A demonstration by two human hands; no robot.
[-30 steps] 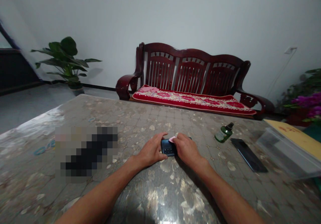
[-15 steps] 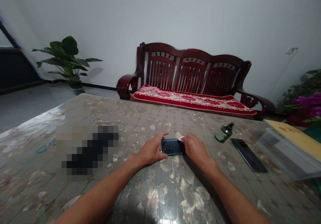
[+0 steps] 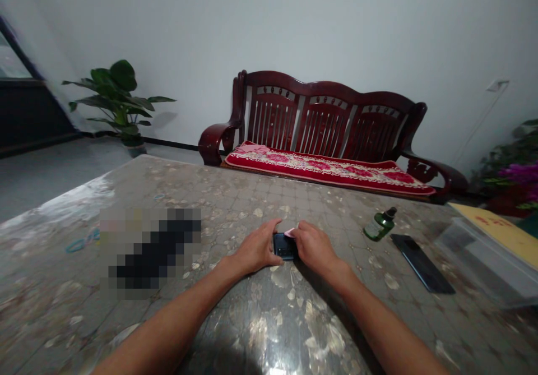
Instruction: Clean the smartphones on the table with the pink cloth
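A dark blue smartphone [image 3: 286, 247] lies on the patterned table with its camera side up. My left hand [image 3: 261, 246] grips its left end, thumb on the near edge and fingers at the far edge. Over the phone's back, my right hand [image 3: 313, 246] is closed on a small pale pink cloth [image 3: 290, 232], of which only one edge shows. That hand covers the phone's right part. To the right stands a green pump bottle [image 3: 379, 225], and beside it another dark phone [image 3: 422, 264] lies flat.
A clear plastic box [image 3: 483, 263] with a yellow sheet [image 3: 500, 232] on it stands at the right. Blurred-out dark items [image 3: 155, 251] and a light-blue loop [image 3: 75, 245] lie left on the table [image 3: 235, 195]. Behind is a wooden bench [image 3: 319, 123].
My right hand has slid left along the phone's back with the cloth, covering more of the phone. My left hand keeps its hold. The view has shifted slightly.
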